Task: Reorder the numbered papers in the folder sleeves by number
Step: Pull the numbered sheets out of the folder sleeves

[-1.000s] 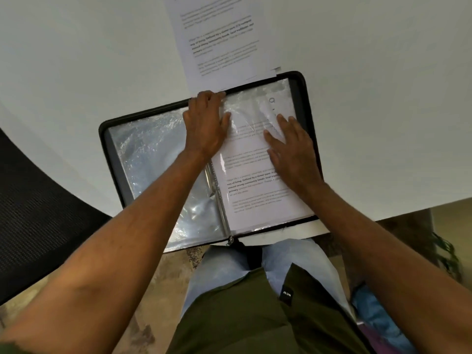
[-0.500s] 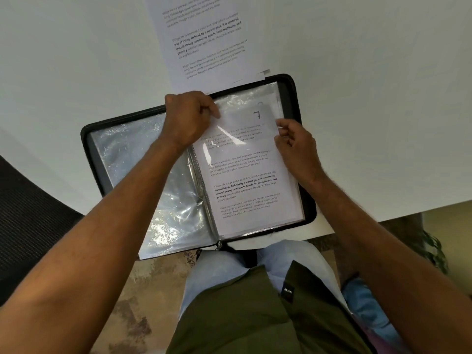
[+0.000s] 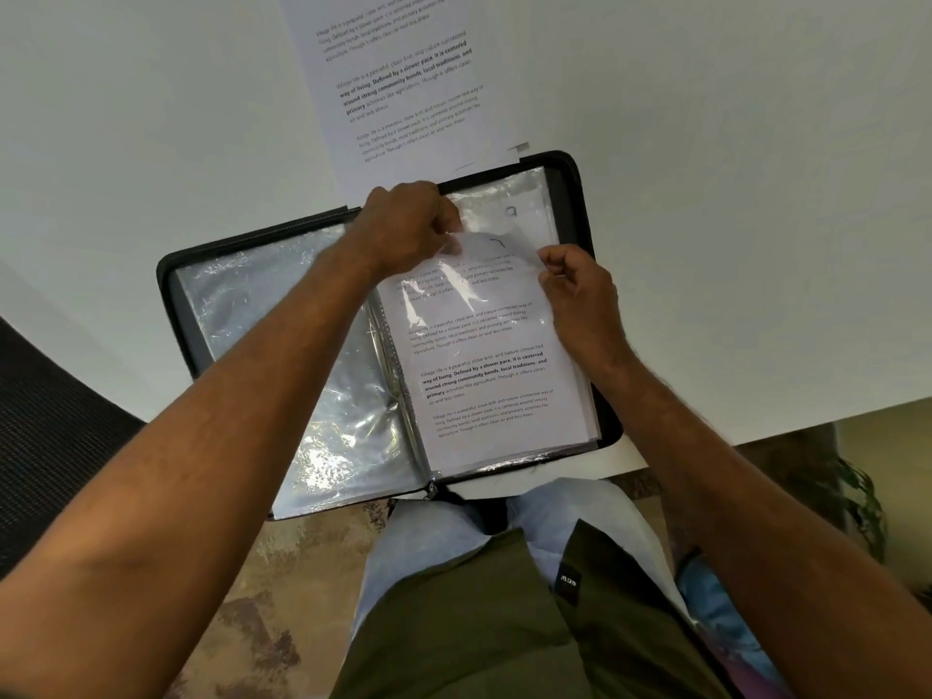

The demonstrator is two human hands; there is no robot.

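both hands pinch: the left hand [image 3: 403, 229] holds the sleeve [image 3: 469, 295] top, the right hand [image 3: 580, 290] holds the paper [image 3: 484, 375]. a hard tug could tear it.

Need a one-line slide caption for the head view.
Both hands pinch the top of paper 7 in the open folder's right-hand sleeve.

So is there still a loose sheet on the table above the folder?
Yes, one printed sheet lies on the table past the folder.

Your only view comes from the head camera, looking forward and steeply down from close range over the desk [image 3: 706, 194] edge, folder [image 3: 560, 166], and your lap.
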